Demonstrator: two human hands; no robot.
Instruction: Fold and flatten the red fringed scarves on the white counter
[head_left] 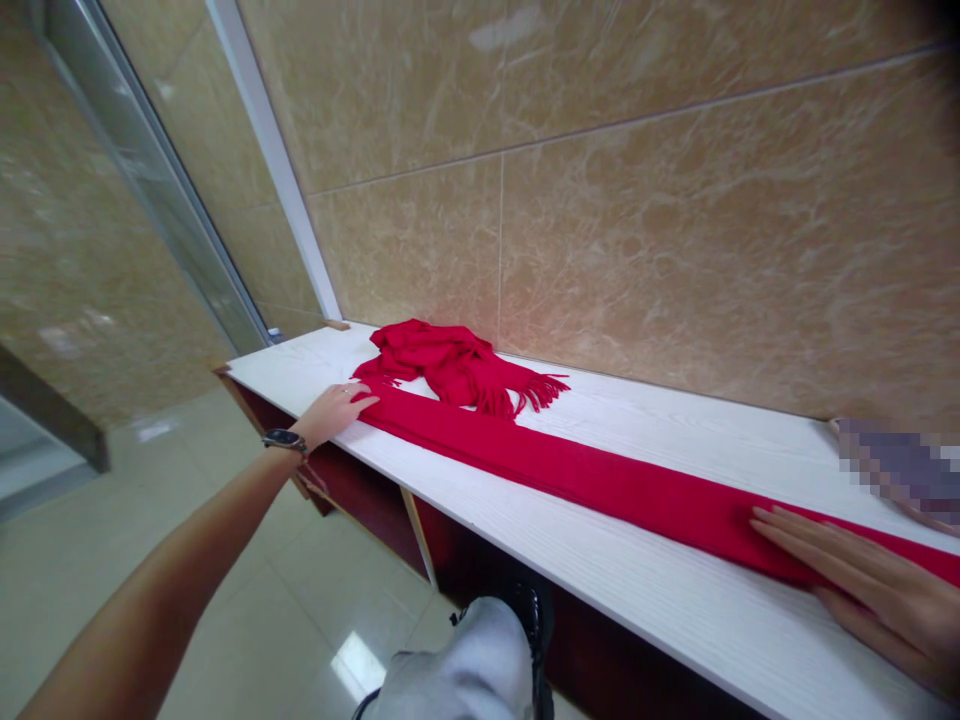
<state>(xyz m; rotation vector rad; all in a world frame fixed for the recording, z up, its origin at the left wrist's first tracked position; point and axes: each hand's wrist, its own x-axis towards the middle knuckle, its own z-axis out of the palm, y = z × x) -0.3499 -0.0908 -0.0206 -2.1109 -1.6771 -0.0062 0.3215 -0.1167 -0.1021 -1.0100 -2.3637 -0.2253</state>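
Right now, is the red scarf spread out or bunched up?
Mostly spread: the red scarf lies as a long flat band under the left hand and right hand; its far fringed end is bunched.

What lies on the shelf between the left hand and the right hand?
In the head view, the flat red scarf runs unbroken along the white shelf from the left hand to the right hand; both palms rest on it.

White shelf (pixel 675 590) below tan marble-tiled wall (pixel 675 220), glossy floor tiles (pixel 247 600), blurred patch (pixel 900 465) far right.

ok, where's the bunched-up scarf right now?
Head view, left of centre: the bunched scarf sits on the white shelf against the tiled wall, just behind the left hand.
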